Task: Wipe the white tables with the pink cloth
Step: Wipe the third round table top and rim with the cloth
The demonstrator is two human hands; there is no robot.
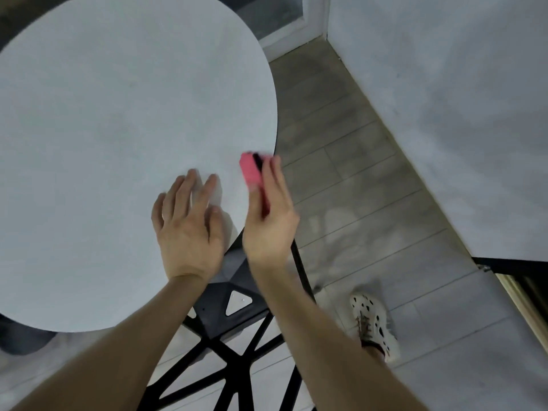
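Note:
A round white table (118,129) fills the left of the head view. My left hand (189,226) lies flat on its near right part, fingers spread, holding nothing. My right hand (271,215) is at the table's right edge and grips a folded pink cloth (250,170), which sticks out past my fingers over the tabletop's rim. A dark strip shows along the cloth inside my grip. A second white table (459,114) takes up the right side.
A black metal chair (228,327) stands under my forearms, against the round table. Grey tiled floor (355,188) runs between the two tables. My spotted white shoe (373,324) is on the floor at the right. A white door frame (311,25) is at the top.

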